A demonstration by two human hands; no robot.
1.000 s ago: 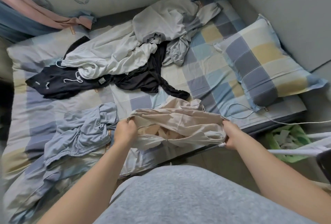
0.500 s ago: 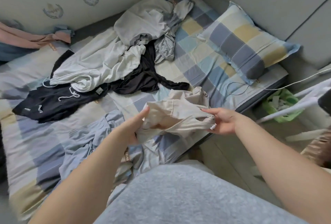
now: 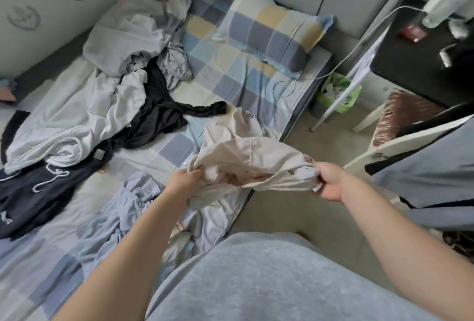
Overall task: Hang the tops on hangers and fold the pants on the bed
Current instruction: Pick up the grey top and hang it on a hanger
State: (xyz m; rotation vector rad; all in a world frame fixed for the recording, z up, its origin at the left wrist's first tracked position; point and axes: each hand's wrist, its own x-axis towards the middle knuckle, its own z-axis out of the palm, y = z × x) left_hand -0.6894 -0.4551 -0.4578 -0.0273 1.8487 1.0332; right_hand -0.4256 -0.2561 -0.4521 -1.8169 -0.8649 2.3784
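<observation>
Bed point(image 3: 230, 82) carries the unsorted pile point(image 3: 102, 105). Beige zip top point(image 3: 246, 156) is held over the bed's near edge, spread between both hands, probably to find the shoulders for hanging. Left hand point(image 3: 183, 182) and right hand point(image 3: 331, 182): fingers clenched on its fabric.

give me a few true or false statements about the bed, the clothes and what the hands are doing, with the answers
1. The left hand and the right hand both grip the beige top. True.
2. The checked pillow lies on the floor. False: it lies on the bed.
3. A black garment lies on the bed beyond the beige top. True.
4. The green bin stands on the bed. False: it stands on the floor beside the bed.
</observation>
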